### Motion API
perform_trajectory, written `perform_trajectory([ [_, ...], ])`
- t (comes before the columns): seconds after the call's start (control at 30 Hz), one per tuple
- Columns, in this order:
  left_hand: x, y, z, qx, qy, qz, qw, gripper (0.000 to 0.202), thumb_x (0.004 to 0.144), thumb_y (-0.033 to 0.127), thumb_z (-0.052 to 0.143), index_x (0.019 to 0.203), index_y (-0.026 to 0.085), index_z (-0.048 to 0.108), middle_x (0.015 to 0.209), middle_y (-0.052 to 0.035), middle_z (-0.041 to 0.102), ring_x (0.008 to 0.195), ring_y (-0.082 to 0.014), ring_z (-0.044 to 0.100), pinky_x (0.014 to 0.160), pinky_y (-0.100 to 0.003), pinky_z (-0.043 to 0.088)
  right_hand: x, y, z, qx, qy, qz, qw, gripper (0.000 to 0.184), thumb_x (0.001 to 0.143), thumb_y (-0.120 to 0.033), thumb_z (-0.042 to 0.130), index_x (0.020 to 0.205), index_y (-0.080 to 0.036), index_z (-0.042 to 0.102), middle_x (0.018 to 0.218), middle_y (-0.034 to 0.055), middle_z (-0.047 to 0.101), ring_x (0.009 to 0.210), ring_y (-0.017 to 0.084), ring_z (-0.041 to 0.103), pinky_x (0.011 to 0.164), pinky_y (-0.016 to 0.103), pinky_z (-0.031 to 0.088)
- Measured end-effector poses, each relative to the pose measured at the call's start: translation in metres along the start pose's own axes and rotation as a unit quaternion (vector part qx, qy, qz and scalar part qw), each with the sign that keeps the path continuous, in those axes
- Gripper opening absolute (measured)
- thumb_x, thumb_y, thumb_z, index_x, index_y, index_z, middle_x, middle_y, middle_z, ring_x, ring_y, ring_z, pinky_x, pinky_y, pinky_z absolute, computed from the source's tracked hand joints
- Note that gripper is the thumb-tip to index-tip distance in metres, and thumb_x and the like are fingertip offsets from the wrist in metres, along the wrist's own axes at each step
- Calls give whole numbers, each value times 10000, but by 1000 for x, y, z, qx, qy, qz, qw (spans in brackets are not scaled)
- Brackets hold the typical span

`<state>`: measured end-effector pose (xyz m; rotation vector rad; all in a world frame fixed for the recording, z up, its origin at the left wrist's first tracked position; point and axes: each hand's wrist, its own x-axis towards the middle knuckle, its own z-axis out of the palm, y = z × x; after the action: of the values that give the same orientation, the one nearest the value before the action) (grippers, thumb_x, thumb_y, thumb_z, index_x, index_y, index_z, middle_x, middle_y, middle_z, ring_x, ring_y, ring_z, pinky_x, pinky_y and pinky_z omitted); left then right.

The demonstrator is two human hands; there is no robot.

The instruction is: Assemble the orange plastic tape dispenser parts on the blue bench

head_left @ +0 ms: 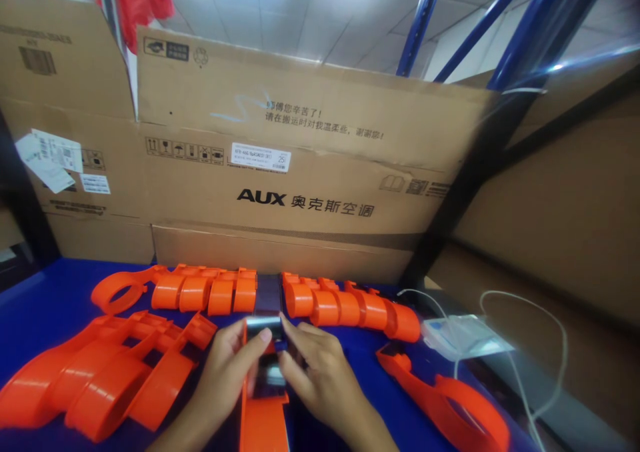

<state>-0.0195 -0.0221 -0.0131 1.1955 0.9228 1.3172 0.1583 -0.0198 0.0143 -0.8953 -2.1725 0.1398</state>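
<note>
Both my hands meet low in the middle of the blue table (pixel 45 299) over an orange plastic part (pixel 263 422) with a dark, shiny metal piece (pixel 264 325) at its top. My left hand (pixel 227 365) grips the part's left side, thumb pressed on the metal piece. My right hand (pixel 320 372) closes on the right side, fingertips pinching the same piece. Beyond my fingers lies a row of orange ribbed parts (pixel 210 292) with a dark gap in the middle, continuing as more orange parts (pixel 350 309) to the right.
A stack of orange looped handles (pixel 100 372) lies at the left. One orange handle (pixel 445 402) lies at the right. A white plastic-wrapped packet (pixel 463 335) with a white cable (pixel 525 385) sits at the table's right edge. Large cardboard boxes (pixel 300 172) wall off the back.
</note>
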Motion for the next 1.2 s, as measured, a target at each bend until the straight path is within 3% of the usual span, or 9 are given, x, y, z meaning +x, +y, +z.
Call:
perform_trajectory([
  [0.23,-1,-2,-2,-13,6,-4,1000,350,872,482,694,716,186,590,412,64,485,350,-69,390,409,-193,311,-1,-1,-1,44,18,11,999,499,947,-247,572,1440,-173,546,724,32,638,639,178,593,571,281,501],
  [0.4,1,-3,-1,-54,14,-24,998,339,860,485,713,745,185,606,405,73,477,340,-61,383,402,-187,281,2,1,-6,20,-14,16,1000,553,946,-301,619,1474,-183,503,843,72,700,709,195,629,628,301,538],
  [0.5,3,-3,-1,-73,22,-33,997,334,851,485,725,758,179,626,416,67,498,353,-60,399,419,-184,308,3,2,-5,-5,-46,3,999,607,941,-230,565,1527,-179,415,941,101,714,768,213,650,669,324,558],
  [0.63,3,-1,0,-76,28,-47,996,329,828,482,755,809,162,680,431,69,498,357,-53,393,409,-175,313,1,5,2,-54,-40,-7,998,635,894,-141,521,1517,-131,400,861,90,703,736,224,635,640,333,547],
  [0.77,0,4,4,-77,8,-42,996,318,803,431,797,930,147,734,554,36,604,416,-54,436,431,-166,367,-4,8,8,-92,-30,-17,995,644,817,-57,511,1457,-85,447,807,82,691,682,218,616,614,333,531],
  [0.9,-1,4,6,-77,-12,-36,996,302,801,406,805,931,141,739,654,3,673,445,-60,464,442,-173,400,-4,8,9,-101,-26,-28,994,603,793,-28,502,1395,-59,497,783,85,680,664,213,609,601,329,524],
  [1.07,-1,4,5,-79,-11,-50,996,312,792,412,809,936,146,730,578,26,630,406,-62,437,399,-172,350,-2,5,7,-94,-20,-36,995,571,807,-37,496,1378,-56,508,771,81,671,651,214,599,583,330,517],
  [1.2,0,7,2,-94,0,-51,994,282,780,396,822,872,153,711,463,72,516,384,-48,387,424,-164,336,1,5,-2,-86,-25,-44,995,517,866,-90,522,1383,-88,517,846,100,691,711,224,626,615,338,520],
])
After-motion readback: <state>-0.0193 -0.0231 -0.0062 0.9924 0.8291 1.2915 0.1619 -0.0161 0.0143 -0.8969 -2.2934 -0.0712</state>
